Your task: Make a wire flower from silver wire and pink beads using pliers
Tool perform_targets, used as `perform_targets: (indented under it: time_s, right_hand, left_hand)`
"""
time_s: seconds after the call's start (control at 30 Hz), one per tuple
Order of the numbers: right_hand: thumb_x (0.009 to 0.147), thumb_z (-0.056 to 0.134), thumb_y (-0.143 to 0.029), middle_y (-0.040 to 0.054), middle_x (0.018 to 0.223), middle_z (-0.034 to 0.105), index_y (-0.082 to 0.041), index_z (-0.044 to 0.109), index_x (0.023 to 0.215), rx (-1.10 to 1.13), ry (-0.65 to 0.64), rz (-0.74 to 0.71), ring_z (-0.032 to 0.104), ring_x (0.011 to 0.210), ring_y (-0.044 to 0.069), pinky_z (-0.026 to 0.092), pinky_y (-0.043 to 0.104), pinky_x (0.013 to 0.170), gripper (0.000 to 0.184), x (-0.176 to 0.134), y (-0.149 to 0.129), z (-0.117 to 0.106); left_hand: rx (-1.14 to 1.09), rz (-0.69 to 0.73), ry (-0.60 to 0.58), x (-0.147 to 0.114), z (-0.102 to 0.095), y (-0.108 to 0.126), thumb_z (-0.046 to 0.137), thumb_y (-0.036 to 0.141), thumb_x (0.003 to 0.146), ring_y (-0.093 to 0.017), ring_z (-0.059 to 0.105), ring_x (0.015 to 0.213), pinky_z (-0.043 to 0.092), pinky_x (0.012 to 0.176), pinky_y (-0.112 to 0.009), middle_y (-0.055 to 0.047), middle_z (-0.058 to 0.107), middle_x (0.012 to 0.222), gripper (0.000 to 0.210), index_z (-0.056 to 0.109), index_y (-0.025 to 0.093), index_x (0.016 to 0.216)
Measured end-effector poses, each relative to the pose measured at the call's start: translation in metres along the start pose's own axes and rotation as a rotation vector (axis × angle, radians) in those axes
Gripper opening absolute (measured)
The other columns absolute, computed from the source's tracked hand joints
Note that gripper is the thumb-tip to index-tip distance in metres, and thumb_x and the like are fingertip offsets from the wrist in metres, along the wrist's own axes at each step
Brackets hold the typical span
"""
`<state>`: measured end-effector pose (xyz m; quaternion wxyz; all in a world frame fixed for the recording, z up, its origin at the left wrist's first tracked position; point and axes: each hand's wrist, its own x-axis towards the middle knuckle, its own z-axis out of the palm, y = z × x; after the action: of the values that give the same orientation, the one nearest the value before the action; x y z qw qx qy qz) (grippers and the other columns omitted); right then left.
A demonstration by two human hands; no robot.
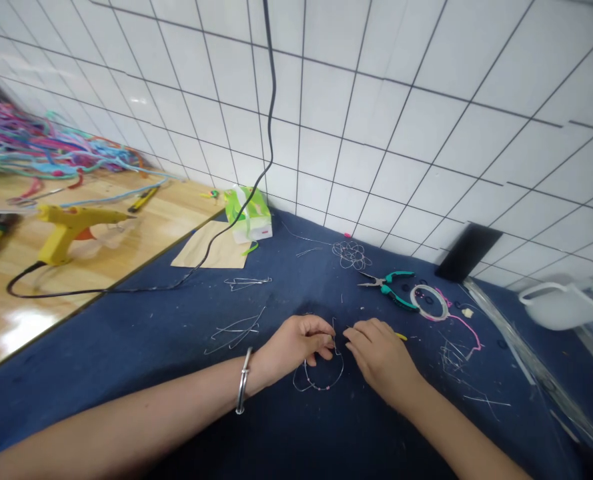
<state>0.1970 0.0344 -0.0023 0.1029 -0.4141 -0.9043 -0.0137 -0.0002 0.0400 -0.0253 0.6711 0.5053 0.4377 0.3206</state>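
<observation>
My left hand (301, 343) pinches a thin wire between thumb and forefinger. From it hangs a rounded wire loop (326, 388) with small pink beads, just above the dark blue mat. A short straight end of the wire sticks up past my fingertips. My right hand (383, 360) is close by on the right, its fingers bent and pressed together, pointing at the wire. What it holds, if anything, is hidden. A yellow tip (401, 337) shows behind its knuckles. Beyond the hands lie teal-handled pliers (389, 287) with jaws apart, and a flower-shaped wire coil (351, 255).
Bent wire pieces (236, 330) lie left, wire scraps (453, 357) right. A white ring (429, 303) with pink cord sits near a black phone-like slab (469, 252) and a white jug (561, 305). Left are a yellow glue gun (59, 233), tissue pack (249, 213) and black cable (271, 100).
</observation>
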Motion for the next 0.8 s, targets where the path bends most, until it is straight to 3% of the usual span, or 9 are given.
perform_targets:
  time_s: [0.17,0.33,0.47,0.63,0.7,0.8]
  right_hand:
    - [0.086,0.041,-0.014,0.0053,0.085,0.054,-0.018,0.056,0.1,0.015,-0.01,-0.091,0.046,0.082,0.016,0.035,0.031,0.074,0.021,0.017,0.005,0.009]
    - [0.087,0.041,-0.017,0.0032,0.077,0.053,-0.017,0.059,0.076,0.063,-0.009,-0.173,0.044,0.076,0.014,0.034,0.027,0.07,0.021,0.036,0.01,0.022]
    - [0.087,0.041,-0.019,0.0049,0.08,0.057,-0.018,0.061,0.081,0.094,0.043,-0.201,0.046,0.076,0.015,0.036,0.029,0.071,0.021,0.036,0.017,0.026]
    - [0.085,0.048,-0.024,0.004,0.087,0.062,-0.022,0.064,0.09,0.432,0.161,0.061,0.054,0.081,0.014,0.042,0.028,0.074,0.017,0.029,0.016,0.019]
    - [0.082,0.053,-0.028,0.001,0.081,0.064,-0.023,0.064,0.087,0.612,0.12,0.208,0.057,0.077,0.013,0.043,0.026,0.071,0.013,0.028,0.011,0.014]
    - [0.081,0.053,-0.03,-0.0014,0.07,0.063,-0.022,0.064,0.082,0.806,-0.043,0.34,0.058,0.066,0.012,0.044,0.023,0.062,0.013,0.03,0.004,0.007]
  left_hand:
    - [-0.015,0.011,0.0,0.001,0.0,-0.002,0.055,0.027,0.077,-0.015,0.064,0.07,0.044,0.05,-0.021,-0.004,0.065,0.077,0.014,0.06,0.015,0.083]
    - [-0.031,0.015,-0.011,-0.001,0.0,0.002,0.055,0.025,0.076,-0.015,0.064,0.069,0.044,0.05,-0.02,-0.002,0.063,0.072,0.012,0.058,0.014,0.079]
    - [-0.064,0.009,0.0,-0.001,-0.001,0.006,0.055,0.027,0.077,-0.016,0.064,0.069,0.044,0.049,-0.02,-0.005,0.064,0.078,0.014,0.056,0.014,0.08]
    - [-0.072,-0.017,0.0,-0.002,-0.001,0.008,0.054,0.03,0.078,-0.016,0.064,0.067,0.044,0.049,-0.021,-0.006,0.064,0.079,0.017,0.054,0.013,0.079]
    - [-0.067,-0.013,0.007,-0.002,0.0,0.009,0.055,0.03,0.078,-0.015,0.063,0.064,0.044,0.049,-0.02,-0.004,0.063,0.074,0.017,0.055,0.013,0.078]
    - [-0.056,-0.003,0.015,-0.002,0.0,0.01,0.054,0.03,0.078,-0.014,0.062,0.06,0.044,0.048,-0.02,0.0,0.059,0.063,0.017,0.055,0.013,0.078]
